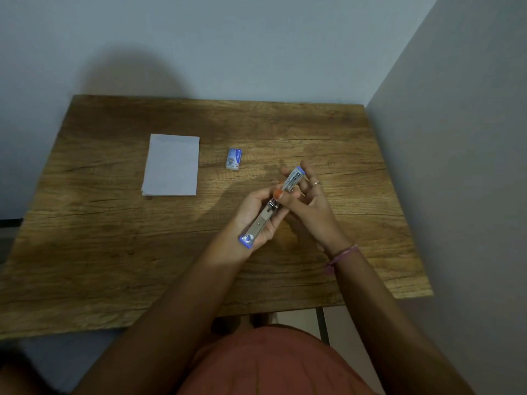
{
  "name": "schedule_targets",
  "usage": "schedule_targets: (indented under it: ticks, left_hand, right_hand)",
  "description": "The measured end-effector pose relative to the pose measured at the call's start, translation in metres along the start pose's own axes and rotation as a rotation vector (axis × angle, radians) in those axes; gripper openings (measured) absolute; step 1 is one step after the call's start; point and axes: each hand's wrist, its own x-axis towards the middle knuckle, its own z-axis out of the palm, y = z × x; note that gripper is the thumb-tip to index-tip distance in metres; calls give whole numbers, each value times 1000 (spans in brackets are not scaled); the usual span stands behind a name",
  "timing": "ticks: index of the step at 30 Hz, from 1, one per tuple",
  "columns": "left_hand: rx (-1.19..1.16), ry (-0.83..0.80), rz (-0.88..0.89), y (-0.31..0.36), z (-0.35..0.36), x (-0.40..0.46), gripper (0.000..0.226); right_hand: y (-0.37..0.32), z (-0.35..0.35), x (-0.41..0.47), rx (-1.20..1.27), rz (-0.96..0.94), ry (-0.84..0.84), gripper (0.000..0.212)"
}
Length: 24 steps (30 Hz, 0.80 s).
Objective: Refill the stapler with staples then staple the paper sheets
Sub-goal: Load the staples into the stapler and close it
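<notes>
Both hands [256, 215] [309, 203] hold the opened stapler [273, 205] above the table [114, 238].

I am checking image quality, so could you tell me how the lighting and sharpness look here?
Head view: dim, bluish light; a large soft shadow falls on the wall; the table edges bow from the wide lens; the stapler looks slightly soft.

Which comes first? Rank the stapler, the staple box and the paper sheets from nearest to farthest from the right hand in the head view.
1. The stapler: opened out, held in both the right hand and the left hand.
2. The staple box: on the table beyond the hands, to their left.
3. The paper sheets: farther left on the table.
</notes>
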Motion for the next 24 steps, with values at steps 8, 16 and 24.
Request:
schedule_targets:
  ticks: [8, 16, 24]
  left_hand:
    - [10, 1, 32, 4, 1, -2, 21]
    - [22, 55, 47, 7, 7, -5, 23]
    - [33, 101, 46, 11, 7, -5, 21]
  right_hand:
    - [1, 9, 2, 315, 81, -34, 82]
    - [-6, 13, 5, 395, 166, -70, 49]
    - [-12, 18, 4, 338, 166, -42, 47]
